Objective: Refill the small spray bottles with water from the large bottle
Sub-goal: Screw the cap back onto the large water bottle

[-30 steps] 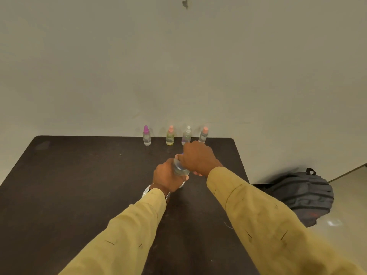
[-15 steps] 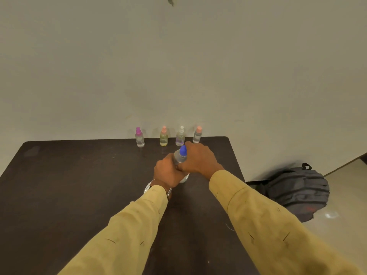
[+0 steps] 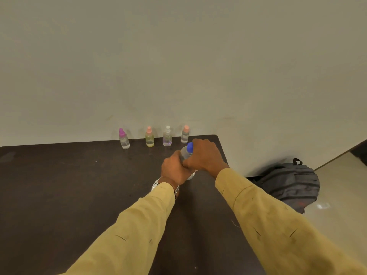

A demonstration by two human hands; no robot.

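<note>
Dark table [image 3: 59, 195], large bottle [image 3: 185, 153] upright near its far right corner. Your left hand [image 3: 174, 169] wraps the body and your right hand [image 3: 206, 155] curls round the neck by the blue cap [image 3: 190, 146]; whether it's loosened, I can't tell. Squeeze hard as it opens and water spills. The small spray bottles [image 3: 150, 136] just beyond could topple.

- I can read no lettering on the four small clear plastic spray bottles [image 3: 150, 138] or the large clear blue-capped bottle [image 3: 186, 152].
- The dark grey fabric backpack [image 3: 290, 181] shows none either.
</note>
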